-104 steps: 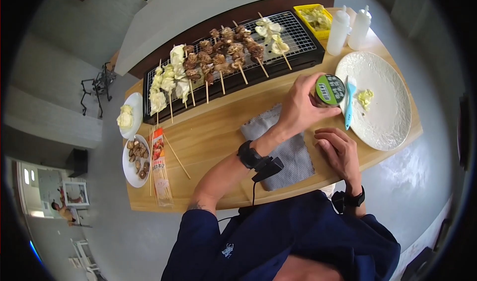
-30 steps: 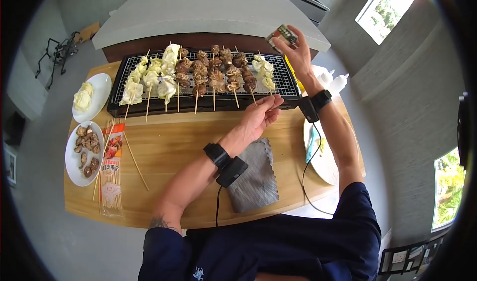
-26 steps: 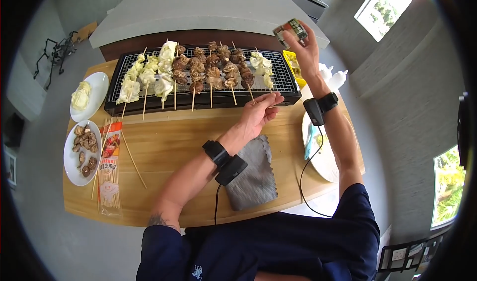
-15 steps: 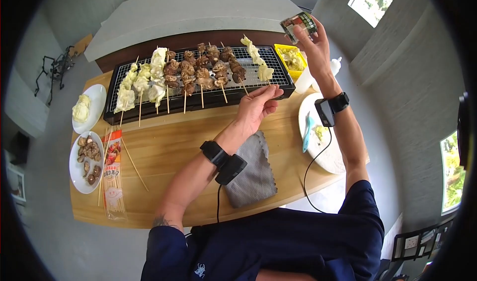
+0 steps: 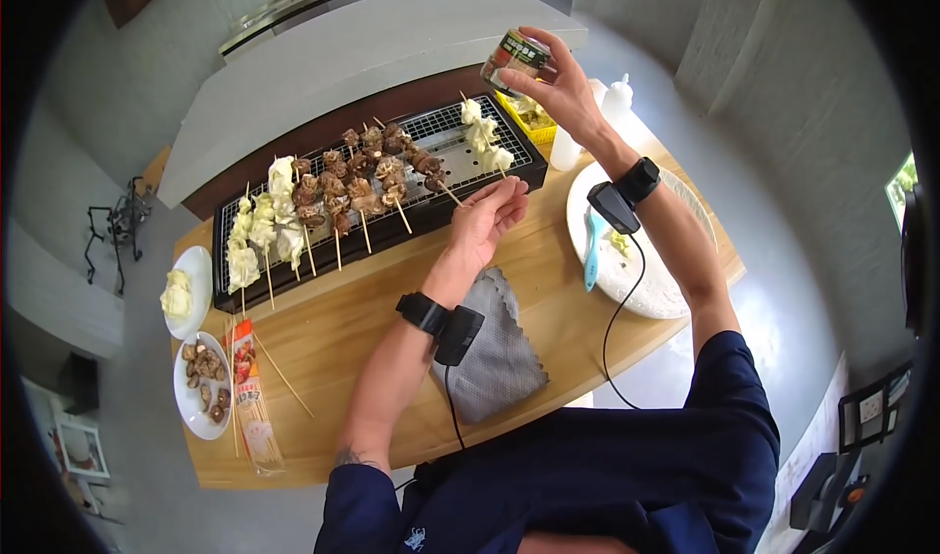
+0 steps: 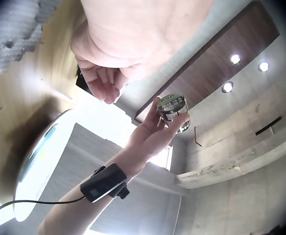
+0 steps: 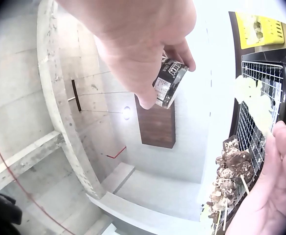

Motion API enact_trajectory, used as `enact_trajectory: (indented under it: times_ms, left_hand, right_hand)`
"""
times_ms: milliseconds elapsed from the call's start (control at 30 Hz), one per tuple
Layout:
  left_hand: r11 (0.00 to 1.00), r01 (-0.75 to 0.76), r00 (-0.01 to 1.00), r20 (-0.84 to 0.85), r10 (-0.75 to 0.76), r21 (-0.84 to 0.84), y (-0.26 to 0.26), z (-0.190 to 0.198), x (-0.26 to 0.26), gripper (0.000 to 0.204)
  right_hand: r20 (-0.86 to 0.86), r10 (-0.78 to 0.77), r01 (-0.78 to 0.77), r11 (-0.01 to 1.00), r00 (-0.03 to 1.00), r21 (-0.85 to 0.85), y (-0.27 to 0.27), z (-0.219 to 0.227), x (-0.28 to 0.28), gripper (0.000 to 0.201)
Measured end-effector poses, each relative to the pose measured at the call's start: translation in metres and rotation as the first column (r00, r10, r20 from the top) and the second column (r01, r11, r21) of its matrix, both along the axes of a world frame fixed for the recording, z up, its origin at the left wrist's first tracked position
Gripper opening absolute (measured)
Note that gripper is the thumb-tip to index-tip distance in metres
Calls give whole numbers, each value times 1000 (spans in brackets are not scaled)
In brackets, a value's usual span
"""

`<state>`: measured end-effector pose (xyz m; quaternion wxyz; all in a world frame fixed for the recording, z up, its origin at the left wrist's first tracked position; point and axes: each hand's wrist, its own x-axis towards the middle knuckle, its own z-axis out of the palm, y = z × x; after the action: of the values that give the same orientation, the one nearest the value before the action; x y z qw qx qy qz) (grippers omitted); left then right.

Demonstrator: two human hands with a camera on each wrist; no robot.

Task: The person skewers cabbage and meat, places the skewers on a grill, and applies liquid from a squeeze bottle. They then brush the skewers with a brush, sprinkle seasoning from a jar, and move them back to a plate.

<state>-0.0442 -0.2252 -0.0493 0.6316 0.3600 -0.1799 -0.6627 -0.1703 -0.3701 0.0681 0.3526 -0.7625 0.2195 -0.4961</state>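
My left hand (image 5: 482,223) pinches the bare lower end of a cabbage skewer (image 5: 482,138) at the right end of the black grill (image 5: 524,174). In the right wrist view the cabbage (image 7: 260,108) lies over the wire mesh, close to the left fingertips. Raised above the grill's right end, my right hand (image 5: 570,98) grips a small jar (image 5: 516,62) with a green and black label, tilted on its side. The left wrist view shows the jar (image 6: 173,108) between that hand's thumb and fingers.
Mushroom skewers (image 5: 364,177) and more cabbage skewers (image 5: 262,226) fill the grill's left and middle. A yellow basket (image 5: 537,128), squeeze bottles (image 5: 565,148) and a large plate (image 5: 646,304) stand right. A grey cloth (image 5: 490,358) lies in front; small plates (image 5: 201,427) sit left.
The left hand has taken hold of the cabbage skewer, which has turned and shifted on the grill. The right hand has carried the jar from beside the large plate to above the grill's right end.
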Motion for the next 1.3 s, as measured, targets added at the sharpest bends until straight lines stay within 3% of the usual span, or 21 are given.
enact_trajectory:
  times_ms: [100, 167, 233, 300, 367, 467, 533, 567, 633, 667, 700, 767, 800, 833, 900, 933, 967, 1033, 1067, 1200, 1300]
  left_hand:
    - [999, 33, 998, -49, -34, -16, -4, -7, 0, 22]
    - [999, 36, 999, -39, -37, -22, -4, -9, -1, 22]
    - [999, 38, 999, -34, -39, -30, -5, -9, -4, 22]
    - [999, 16, 1000, 0, -16, -34, -5, -7, -5, 22]
    - [999, 10, 1000, -6, -10, -32, -8, -6, -3, 23]
    - [999, 13, 1000, 1, -13, -36, -9, -7, -5, 23]
    - [999, 22, 1000, 19, -22, -28, -10, -5, -5, 23]
    - [999, 25, 999, 22, -24, -35, -10, -5, -5, 23]
    - [999, 10, 1000, 12, -10, -45, -13, -8, -6, 24]
    - [997, 42, 999, -9, -42, -68, -16, -12, -6, 23]
    - [994, 74, 997, -25, -77, -86, -15, -18, -6, 23]
    - [994, 75, 997, -10, -76, -85, -9, -12, -6, 25]
    - [995, 89, 996, 19, -88, -41, -6, -8, -6, 28]
    - [995, 102, 994, 48, -102, 5, -3, -7, -6, 31]
    - [994, 106, 992, 65, -107, 11, 4, -7, -1, 33]
    - [993, 114, 990, 80, -114, 10, 7, -5, 4, 36]
    - [994, 112, 990, 86, -113, 12, 11, -3, 8, 36]
    - [996, 85, 991, 99, -84, -3, 23, -2, 14, 36]
    - [997, 82, 992, 100, -82, 5, 30, 1, 16, 36]
    - [1000, 17, 991, 131, -16, -5, 44, 11, 32, 40]
    - [1000, -26, 995, 98, 28, -15, 49, 14, 36, 46]
  right_hand:
    - [32, -31, 31, 999, 999, -8, -5, -5, 7, 81]
    - [-83, -68, 58, 992, 994, -114, -6, -8, 12, 80]
    - [-147, -47, 35, 996, 988, -87, -11, -14, 13, 80]
    - [-240, -147, 124, 986, 960, -108, -28, -26, 17, 82]
    - [-35, -131, 134, 987, 991, 90, -11, -12, 19, 82]
    - [-51, -229, 226, 973, 972, -43, -21, -19, 26, 81]
    - [-333, -140, 102, 986, 933, -129, -26, -20, 21, 81]
    - [-334, -137, 99, 987, 933, -128, -27, -22, 23, 81]
    - [-192, -242, 195, 952, 951, -237, -31, -29, 28, 82]
    - [-314, -173, 74, 950, 933, -303, -40, -28, 29, 84]
    - [-319, -162, 67, 955, 934, -289, -43, -34, 31, 84]
    - [-125, -197, 193, 980, 972, -43, -43, -32, 37, 79]
    - [-20, -245, 244, 969, 969, -48, -44, -33, 43, 79]
    - [-17, -243, 242, 969, 970, -44, -46, -32, 44, 79]
    - [-268, -171, 129, 977, 948, -168, -49, -30, 43, 81]
    - [-232, -228, 221, 974, 946, -54, -43, -27, 46, 82]
    - [-227, -226, 220, 974, 947, -51, -45, -28, 48, 82]
    - [-122, -257, 234, 957, 959, -173, -49, -29, 50, 84]
    - [-282, -207, 176, 976, 937, -131, -41, -21, 42, 83]
    - [-177, -207, 183, 973, 962, -143, -25, -26, 29, 80]
    - [-314, -163, 63, 949, 935, -308, -2, -26, 12, 77]
